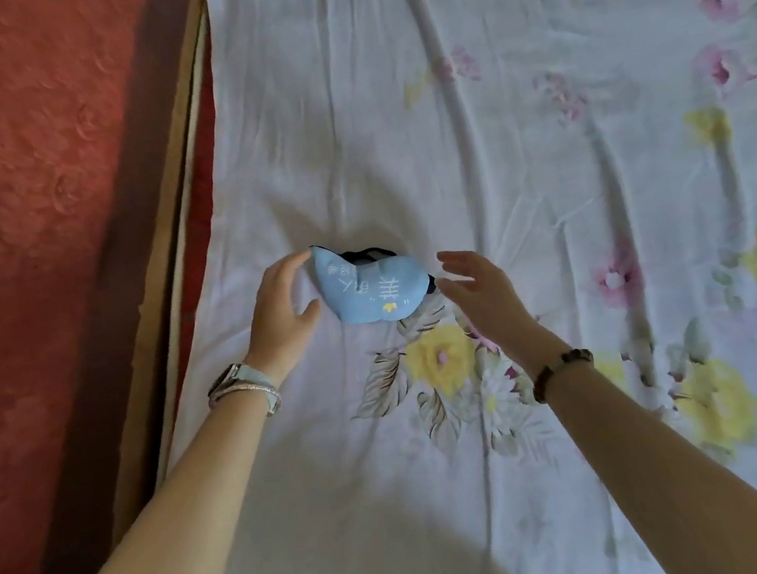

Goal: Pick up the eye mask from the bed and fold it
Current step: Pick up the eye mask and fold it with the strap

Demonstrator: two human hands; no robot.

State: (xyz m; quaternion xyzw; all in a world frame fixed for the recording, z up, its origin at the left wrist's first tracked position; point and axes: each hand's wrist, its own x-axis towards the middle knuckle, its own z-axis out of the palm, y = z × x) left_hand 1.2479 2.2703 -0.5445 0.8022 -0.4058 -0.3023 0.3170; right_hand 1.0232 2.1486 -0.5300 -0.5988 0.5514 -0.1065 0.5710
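Eye mask (pixel 369 288), soft blue padded fabric, long axis upper-left to lower-right on wrinkled floral sheet (pixel 517 140). Left hand (pixel 283 309) and right hand (pixel 481 290) flank it, both open, empty.

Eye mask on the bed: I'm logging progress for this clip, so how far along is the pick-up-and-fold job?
Done: nothing yet; the light blue eye mask lies on the floral bed sheet, seemingly unfolded. In hand: both open hands flank it, the left hand with fingertips at its left end, the right hand just off its right end, neither gripping. Left: grasp, lift, fold.
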